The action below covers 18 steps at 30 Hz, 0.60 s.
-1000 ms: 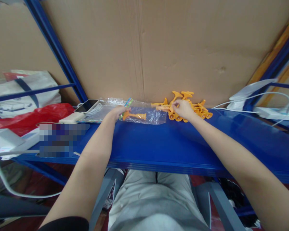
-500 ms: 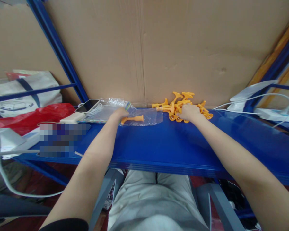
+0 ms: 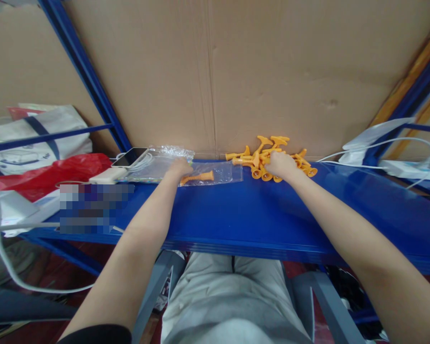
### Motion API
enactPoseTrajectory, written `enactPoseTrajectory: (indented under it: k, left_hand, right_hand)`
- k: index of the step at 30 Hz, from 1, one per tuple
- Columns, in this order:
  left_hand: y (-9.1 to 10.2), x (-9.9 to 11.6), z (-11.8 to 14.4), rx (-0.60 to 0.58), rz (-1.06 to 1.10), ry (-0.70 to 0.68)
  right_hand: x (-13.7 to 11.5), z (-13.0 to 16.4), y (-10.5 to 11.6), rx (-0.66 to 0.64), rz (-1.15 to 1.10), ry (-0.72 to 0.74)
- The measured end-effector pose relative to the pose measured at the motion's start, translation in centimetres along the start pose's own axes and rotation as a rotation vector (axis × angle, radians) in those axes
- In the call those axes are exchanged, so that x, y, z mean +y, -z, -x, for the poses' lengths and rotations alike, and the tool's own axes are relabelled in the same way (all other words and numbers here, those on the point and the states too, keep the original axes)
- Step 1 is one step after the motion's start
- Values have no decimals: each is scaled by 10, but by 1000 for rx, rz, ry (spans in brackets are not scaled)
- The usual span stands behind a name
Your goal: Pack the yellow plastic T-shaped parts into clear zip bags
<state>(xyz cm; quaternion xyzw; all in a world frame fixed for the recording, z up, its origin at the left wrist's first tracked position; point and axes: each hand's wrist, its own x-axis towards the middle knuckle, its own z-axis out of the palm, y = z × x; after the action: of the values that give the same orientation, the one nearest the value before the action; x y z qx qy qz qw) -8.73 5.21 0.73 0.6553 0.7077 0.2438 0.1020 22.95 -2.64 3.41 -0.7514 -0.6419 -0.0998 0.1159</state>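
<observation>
My left hand is closed at the edge of a clear plastic bag lying flat on the blue shelf. A single yellow-orange plastic piece, with a flared round end, lies just right of my fingers; I cannot tell whether it is inside the bag or on it. My right hand reaches into a pile of similar yellow plastic pieces, which have flared ends and T-shaped tops. Its fingers are curled among them, partly hidden, and seem closed on one piece.
Further plastic packaging, a phone and a white cable lie left on the blue shelf. A red bag and a canvas bag sit beyond. Cardboard stands behind; blue posts and white cables flank both sides.
My left hand has shifted slightly over the bag's coloured edge strip, covering it. My right hand stays at the pile with hardly any movement.
</observation>
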Motion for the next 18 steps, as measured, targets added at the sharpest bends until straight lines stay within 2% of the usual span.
enactPoseTrajectory:
  k: [3, 5, 8, 13, 15, 18]
  left_hand:
    - [-10, 10, 5, 100, -185, -94]
    - [-18, 16, 7, 110, -214, -198]
    - [-26, 20, 8, 51, -239, -262]
    - [-26, 20, 7, -65, -277, -201]
    - [-24, 19, 7, -132, -294, -188]
    - [-23, 17, 4, -211, -328, -194]
  right_hand:
    - [0, 2, 6, 78, -47, -14]
    - [1, 1, 9, 133, -92, -12]
    - [6, -5, 8, 250, -193, 19]
    - [17, -23, 2, 430, -480, 227]
    - [18, -27, 0, 399, -600, 300]
    - [15, -25, 1, 200, -740, 344]
